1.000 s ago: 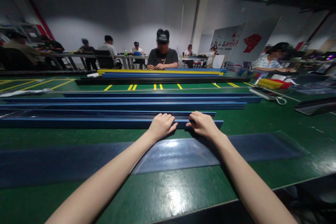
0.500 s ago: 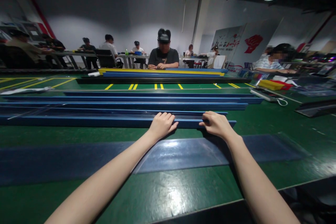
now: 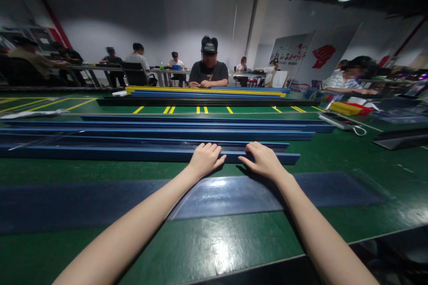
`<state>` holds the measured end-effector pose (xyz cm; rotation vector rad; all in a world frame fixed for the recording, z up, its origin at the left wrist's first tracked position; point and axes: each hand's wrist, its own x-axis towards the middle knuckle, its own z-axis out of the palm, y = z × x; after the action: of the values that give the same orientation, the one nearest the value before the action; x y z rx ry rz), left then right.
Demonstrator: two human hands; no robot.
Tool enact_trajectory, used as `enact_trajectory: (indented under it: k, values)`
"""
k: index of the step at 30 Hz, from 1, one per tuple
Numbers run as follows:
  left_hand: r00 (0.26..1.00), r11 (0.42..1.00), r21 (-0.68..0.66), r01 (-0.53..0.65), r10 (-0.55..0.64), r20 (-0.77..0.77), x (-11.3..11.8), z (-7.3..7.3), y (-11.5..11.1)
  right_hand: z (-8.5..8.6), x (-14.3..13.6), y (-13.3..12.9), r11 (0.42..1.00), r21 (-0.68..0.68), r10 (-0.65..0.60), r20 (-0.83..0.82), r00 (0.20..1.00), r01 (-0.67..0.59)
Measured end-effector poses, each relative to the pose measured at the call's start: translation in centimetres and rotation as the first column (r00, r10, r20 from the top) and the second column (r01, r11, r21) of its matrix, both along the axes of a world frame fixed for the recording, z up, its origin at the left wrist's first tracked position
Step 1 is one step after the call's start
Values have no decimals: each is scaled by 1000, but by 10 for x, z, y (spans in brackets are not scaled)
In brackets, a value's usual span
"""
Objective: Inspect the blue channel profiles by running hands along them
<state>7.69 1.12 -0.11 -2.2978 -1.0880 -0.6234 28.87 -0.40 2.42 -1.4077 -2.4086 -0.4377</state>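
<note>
Long blue channel strips lie across the green table. My left hand rests on the nearest blue strip, its fingers curled over the strip and its thumb on the near side. To its right my right hand is at the same strip, thumb and fingers apart, with the fingertips over the upper edge. Between the strip and the table's front edge lies a flat clear sheet, partly under my forearms.
Behind the nearest strip lie more blue strips, a black strip and yellow strips. A dark device with a white strap lies at the right. A person sits across the table; several others sit farther back.
My right hand has moved left along the strip, closer to my left hand, and its thumb and fingers have spread. My left hand has barely moved.
</note>
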Motion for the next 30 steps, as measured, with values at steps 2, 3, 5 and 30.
enact_trajectory:
  k: [2, 3, 5, 30]
  values:
    - [1000, 1000, -2, -1, 1, -1, 0, 0, 0, -3, -8, 1, 999, 25, 43, 11, 999, -43]
    - [1000, 1000, -3, -2, 2, -1, 0, 0, 0, -4, -11, 2, 998, 26, 53, 10, 999, -54]
    - [1000, 1000, -3, -2, 2, 1, 1, 0, 0, -4, -13, 4, 998, 18, 56, -6, 998, -56]
    - [997, 998, 48, 28, -25, -69, -2, 3, -1, 12, 19, -1, 985, -65, -157, 65, 985, 161]
